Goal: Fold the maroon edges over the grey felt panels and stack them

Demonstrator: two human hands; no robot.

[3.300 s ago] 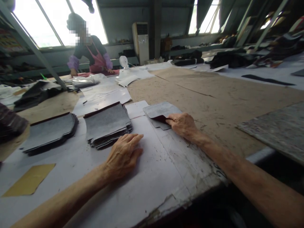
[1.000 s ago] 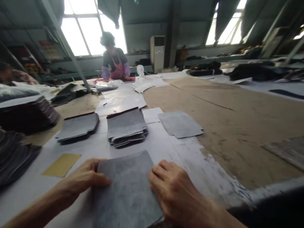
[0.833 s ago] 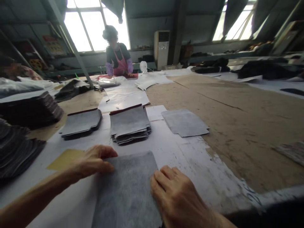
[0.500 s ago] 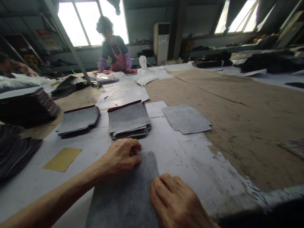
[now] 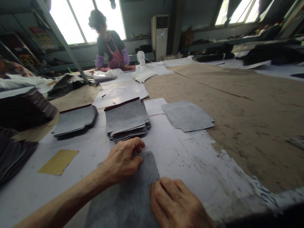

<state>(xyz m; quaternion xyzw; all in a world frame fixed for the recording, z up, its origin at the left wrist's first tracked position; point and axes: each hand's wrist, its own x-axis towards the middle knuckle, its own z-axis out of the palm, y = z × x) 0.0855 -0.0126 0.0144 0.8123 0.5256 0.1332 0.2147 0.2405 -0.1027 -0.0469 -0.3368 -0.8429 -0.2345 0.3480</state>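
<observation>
A grey cut sheet [image 5: 128, 196] with a soft, felt-like surface lies on the white-covered table in front of me. My left hand [image 5: 127, 158] reaches over its far end, fingers bent, with a gap between thumb and fingertips. At the sheet's right edge, my right hand [image 5: 175, 201] has its fingers pressed together on the border; their undersides are hidden. Just beyond my left hand sits a stack of grey cut pieces [image 5: 127, 117] with a dark red far edge. One more grey piece [image 5: 187, 115] lies flat to the right of that stack.
Left of the middle stack is a smaller stack [image 5: 74, 120], with a yellow card [image 5: 59, 162] nearer me. Tall dark piles [image 5: 26, 107] line the left side. Across the table a person in a pink apron [image 5: 115, 53] leans over red material. A small white fan [image 5: 141, 57] stands nearby.
The view has shifted slightly, so the stacks and the yellow card sit a little further left. Both hands keep nearly the same places on the grey sheet.
</observation>
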